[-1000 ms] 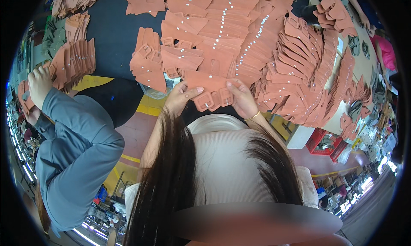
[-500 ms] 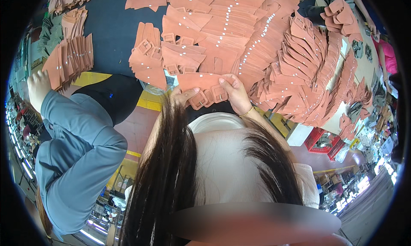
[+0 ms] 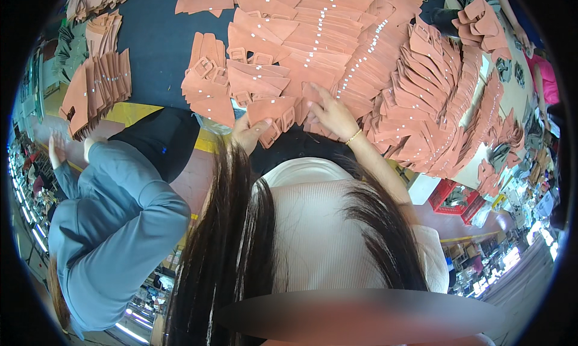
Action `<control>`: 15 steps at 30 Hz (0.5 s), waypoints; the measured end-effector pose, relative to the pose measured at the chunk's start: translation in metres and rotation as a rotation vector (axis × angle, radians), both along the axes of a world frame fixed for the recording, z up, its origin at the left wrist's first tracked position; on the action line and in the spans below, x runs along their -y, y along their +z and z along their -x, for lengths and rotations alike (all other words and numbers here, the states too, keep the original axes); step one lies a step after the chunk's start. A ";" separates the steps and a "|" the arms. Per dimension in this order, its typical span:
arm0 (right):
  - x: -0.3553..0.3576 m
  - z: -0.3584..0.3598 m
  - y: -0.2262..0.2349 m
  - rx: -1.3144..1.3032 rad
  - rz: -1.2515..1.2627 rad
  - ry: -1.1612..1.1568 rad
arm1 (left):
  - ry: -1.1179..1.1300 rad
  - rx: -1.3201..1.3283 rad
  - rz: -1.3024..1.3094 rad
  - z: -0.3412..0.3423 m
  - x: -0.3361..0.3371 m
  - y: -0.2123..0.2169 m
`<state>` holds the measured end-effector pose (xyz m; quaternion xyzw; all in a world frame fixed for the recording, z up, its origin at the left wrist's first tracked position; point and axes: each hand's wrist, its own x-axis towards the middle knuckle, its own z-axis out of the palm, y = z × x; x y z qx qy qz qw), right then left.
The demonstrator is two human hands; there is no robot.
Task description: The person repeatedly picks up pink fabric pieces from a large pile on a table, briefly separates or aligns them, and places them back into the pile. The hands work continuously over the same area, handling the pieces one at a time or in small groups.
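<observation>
Left hand (image 3: 245, 135) pinched closed, gripping orange piece (image 3: 272, 109)

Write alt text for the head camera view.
A person's left hand holds a square-holed orange piece, while the right hand touches similar pieces overlapping in rows on a table. A blue-clad co-worker is to the left.

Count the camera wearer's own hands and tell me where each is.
2. The left hand holds an orange piece by its edge; the right hand is to its right, at the pile. Hair partly hides the left forearm.
</observation>
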<state>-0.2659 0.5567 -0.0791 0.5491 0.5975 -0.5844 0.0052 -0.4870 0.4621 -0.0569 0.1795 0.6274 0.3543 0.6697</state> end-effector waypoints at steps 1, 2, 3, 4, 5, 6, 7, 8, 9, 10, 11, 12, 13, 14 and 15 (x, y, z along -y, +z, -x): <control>-0.005 0.001 0.003 0.096 -0.140 0.081 | 0.025 0.024 0.003 0.001 0.000 -0.001; -0.010 0.002 0.005 0.191 -0.280 0.162 | 0.048 0.046 0.002 0.001 -0.001 -0.001; -0.015 0.004 0.006 0.229 -0.491 0.194 | 0.058 0.034 0.019 0.001 -0.002 -0.001; -0.019 0.006 0.007 0.266 -0.701 0.225 | 0.065 0.020 0.032 0.001 -0.003 -0.001; -0.024 0.008 0.007 0.290 -0.925 0.249 | 0.073 0.008 0.046 0.001 -0.004 0.001; -0.029 0.011 0.006 0.314 -0.970 0.264 | 0.102 0.025 0.075 0.000 -0.005 0.003; -0.036 0.015 0.003 0.325 -1.030 0.272 | 0.131 0.042 0.103 -0.001 -0.007 0.005; -0.041 0.018 -0.001 0.325 -1.097 0.276 | 0.168 0.071 0.124 -0.002 -0.008 0.007; -0.044 0.020 -0.003 0.361 -1.072 0.324 | 0.201 0.093 0.147 -0.002 -0.009 0.009; -0.047 0.023 -0.006 0.386 -1.054 0.367 | 0.242 0.128 0.162 -0.002 -0.010 0.011; -0.049 0.026 -0.009 0.423 -1.013 0.418 | 0.297 0.181 0.161 -0.002 -0.011 0.013; -0.050 0.028 -0.011 0.451 -1.026 0.428 | 0.311 0.169 0.164 -0.001 -0.011 0.014; -0.051 0.031 -0.013 0.490 -1.016 0.445 | 0.337 0.176 0.151 0.000 -0.012 0.015; -0.051 0.034 -0.014 0.531 -0.986 0.467 | 0.362 0.208 0.124 0.002 -0.012 0.015; -0.051 0.036 -0.015 0.525 -1.041 0.451 | 0.358 0.210 0.144 0.005 -0.012 0.015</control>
